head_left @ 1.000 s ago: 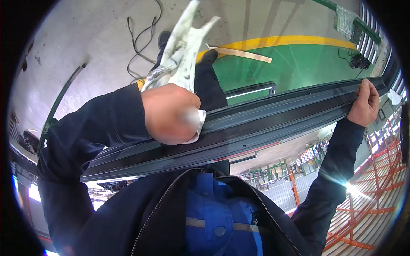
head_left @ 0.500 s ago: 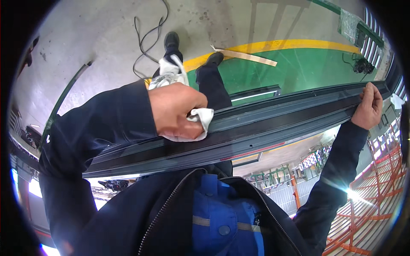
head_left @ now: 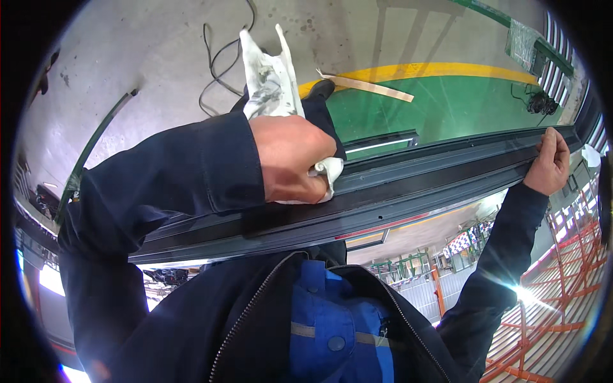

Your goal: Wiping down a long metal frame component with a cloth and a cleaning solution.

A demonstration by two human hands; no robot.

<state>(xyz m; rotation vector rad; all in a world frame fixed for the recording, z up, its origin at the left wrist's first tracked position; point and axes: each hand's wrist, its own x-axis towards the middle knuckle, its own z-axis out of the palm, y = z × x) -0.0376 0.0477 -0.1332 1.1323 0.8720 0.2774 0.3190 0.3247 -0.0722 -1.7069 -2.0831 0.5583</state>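
A long dark grey metal frame (head_left: 440, 165) with grooved edges runs across in front of my body, rising toward the right. My left hand (head_left: 295, 156) is closed round a bunched white rag (head_left: 273, 80) and presses it on the frame's face left of the middle. The rag's loose, grey-smudged end flares out beyond the knuckles, and a small fold pokes from the fingers. Close to the frame's right end, my right hand (head_left: 550, 163) grips its edge with bent fingers. The thumb-side contact there is partly hidden.
On the floor beyond lie a black cable (head_left: 214, 67) and a wooden strip (head_left: 370, 87). A yellow line (head_left: 440, 69) borders a green floor area (head_left: 460, 99). A green bar (head_left: 102, 140) stands out at the left; another green rail (head_left: 552, 54), partly wrapped in clear film, is at the upper right.
My left hand has slid right along the frame with the rag, whose loose end has swung up and spread. My right hand stays almost in place at the frame's right end.
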